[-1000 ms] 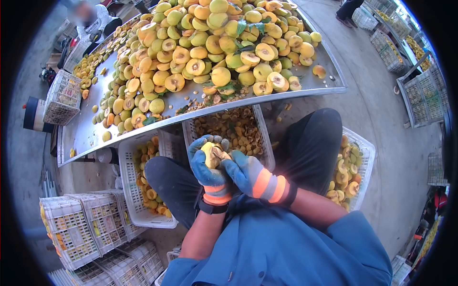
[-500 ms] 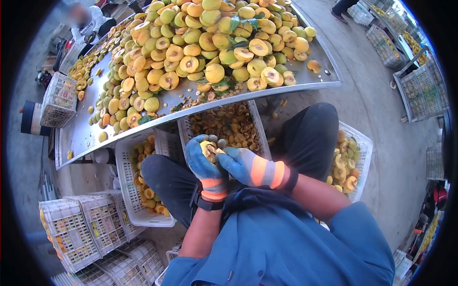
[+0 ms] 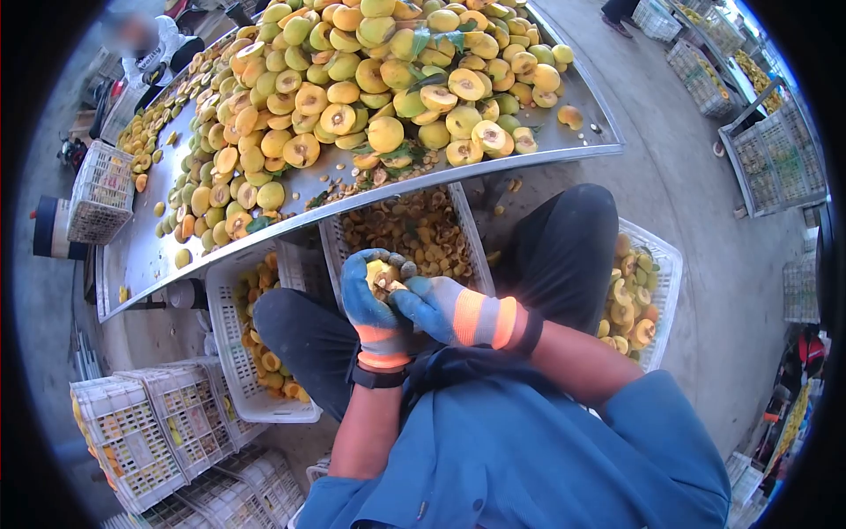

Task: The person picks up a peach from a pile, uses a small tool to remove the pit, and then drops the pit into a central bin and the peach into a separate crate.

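My left hand [image 3: 372, 295], in a blue and orange glove, is closed round a yellow fruit piece [image 3: 381, 275] whose cut, brownish inside faces up. Against that fruit press the bent fingers of my right hand [image 3: 441, 307], gloved the same way; whether they hold something small is hidden. Both hands are above my lap, just in front of a white crate [image 3: 483, 264] of fruit scraps under the table edge. A large heap of halved yellow-green fruit [image 3: 352, 88] lies on the metal table [image 3: 564, 152] beyond.
White crates of fruit halves stand left [image 3: 231, 353] and right [image 3: 667, 291] of my legs. Stacked crates [image 3: 132, 432] are at the lower left. A person [image 3: 159, 53] is at the upper left; another person's legs [image 3: 619, 13] show at the top right.
The view has shifted slightly, so the table and crates appear a little further left. Both hands remain together at the fruit, with small finger movements.
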Tool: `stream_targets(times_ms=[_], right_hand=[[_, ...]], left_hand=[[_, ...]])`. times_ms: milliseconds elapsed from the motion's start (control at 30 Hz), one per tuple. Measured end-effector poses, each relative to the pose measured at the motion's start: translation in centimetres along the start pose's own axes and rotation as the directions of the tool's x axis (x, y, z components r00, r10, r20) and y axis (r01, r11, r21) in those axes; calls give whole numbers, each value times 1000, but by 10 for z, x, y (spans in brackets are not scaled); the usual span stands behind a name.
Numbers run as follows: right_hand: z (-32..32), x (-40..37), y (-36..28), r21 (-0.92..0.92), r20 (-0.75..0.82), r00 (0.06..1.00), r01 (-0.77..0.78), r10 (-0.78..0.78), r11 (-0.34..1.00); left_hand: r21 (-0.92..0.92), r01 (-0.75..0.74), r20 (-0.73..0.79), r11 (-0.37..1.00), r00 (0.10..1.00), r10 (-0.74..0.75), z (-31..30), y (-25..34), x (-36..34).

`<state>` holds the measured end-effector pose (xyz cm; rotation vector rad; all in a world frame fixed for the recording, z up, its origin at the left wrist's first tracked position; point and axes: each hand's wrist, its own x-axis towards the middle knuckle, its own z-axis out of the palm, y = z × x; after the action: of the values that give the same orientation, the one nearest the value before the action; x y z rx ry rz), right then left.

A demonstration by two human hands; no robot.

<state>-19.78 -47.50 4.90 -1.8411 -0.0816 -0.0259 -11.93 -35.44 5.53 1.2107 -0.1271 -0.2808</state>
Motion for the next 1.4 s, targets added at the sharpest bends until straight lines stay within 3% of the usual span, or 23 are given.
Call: stream_targets(times_ms=[100,133,167,267,367,433,467,567,633,767,900,1000,1100,1167,1200,1233,1267,1300,1333,1367,1400], right_hand=[[-6,5,0,170,161,982,-127,99,977],[-8,7,-3,246,241,962,-191,131,950],[-3,7,-10,600,353,843,-537,406,593],[-18,8,-27,509,432,769,-640,472,576],[-18,8,-24,427,416,783,-618,463,660],[-25,9,-28,390,516,690,-716,507,578],[-29,9,-30,367,560,641,-760,525,536],[-21,6,-15,432,495,762,-633,418,642],[-27,-1,-20,527,546,723,-689,423,497],[-31,-8,-10,619,712,635,-769,301,158],[-29,-8,-7,580,716,601,-796,356,176],[-32,-10,-7,588,704,617,-784,351,199],[-35,-9,-3,632,726,651,-759,220,158],[-31,-8,-16,570,499,801,-591,332,570],[-25,-8,-21,476,360,873,-474,328,741],[-10,-11,-3,130,72,988,-143,134,981],[-8,-11,0,-38,138,957,-252,255,967],[-12,-9,1,-213,170,910,-341,378,916],[-15,-7,4,-381,171,849,-411,500,828],[-9,-9,13,-278,137,877,-411,460,868],[-5,-13,20,-378,130,861,-414,491,828]], left_hand=[[-170,218,-54,961,972,-230,2,6,0],[-179,228,-50,957,969,-241,1,8,-1],[-192,237,-43,952,967,-250,1,9,0],[-141,225,-45,964,971,-234,-2,2,0],[-152,249,-94,957,960,-265,-5,-6,-3],[-57,216,-78,975,972,-220,-8,-8,-7],[-94,234,-60,968,969,-240,-7,-8,-7],[-179,277,-17,944,959,-284,-1,-3,-7],[-191,288,-8,938,956,-295,3,7,-5],[-319,402,207,858,913,-350,-3,-1,-6],[-407,527,303,746,849,-433,-12,-16,-4],[-454,589,232,669,803,-549,-4,-4,-4],[-660,431,-11,615,813,-582,-14,9,11],[-489,223,-128,843,938,-322,-48,28,16],[-132,25,-95,991,995,-37,-68,44,20],[534,-294,19,792,941,337,-89,64,18],[863,-410,184,294,798,574,-110,85,16],[935,-352,272,-30,661,699,-133,100,22],[971,-234,191,-41,665,722,-164,98,40],[993,-112,109,-45,664,740,-165,112,57],[985,-22,147,-169,611,778,-158,113,57]])
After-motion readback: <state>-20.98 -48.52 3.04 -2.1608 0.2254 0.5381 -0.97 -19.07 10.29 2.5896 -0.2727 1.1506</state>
